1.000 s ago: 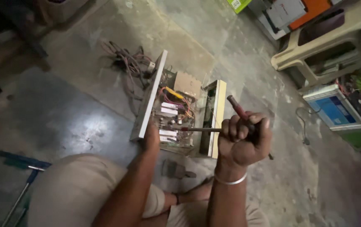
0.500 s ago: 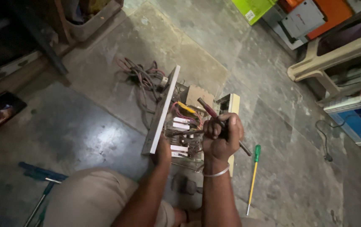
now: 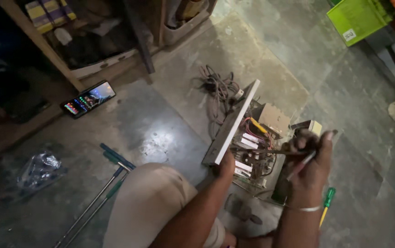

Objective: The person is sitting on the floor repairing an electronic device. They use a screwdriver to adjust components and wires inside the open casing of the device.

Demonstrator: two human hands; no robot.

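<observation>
Opened electronics chassis [image 3: 252, 138] on floor. Left hand [image 3: 226, 164]: gripping chassis's near lower edge. Right hand [image 3: 311, 158]: above chassis's right side, fist closed around screwdriver [image 3: 271, 150]. Green-handled screwdriver [image 3: 326, 204] right of chassis.

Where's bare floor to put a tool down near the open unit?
Freest patch: the shiny floor between the phone, the cable bundle and the knee. Also bare: the floor right of the green screwdriver. Crowded: the open unit, where the left hand and right hand work.
</observation>
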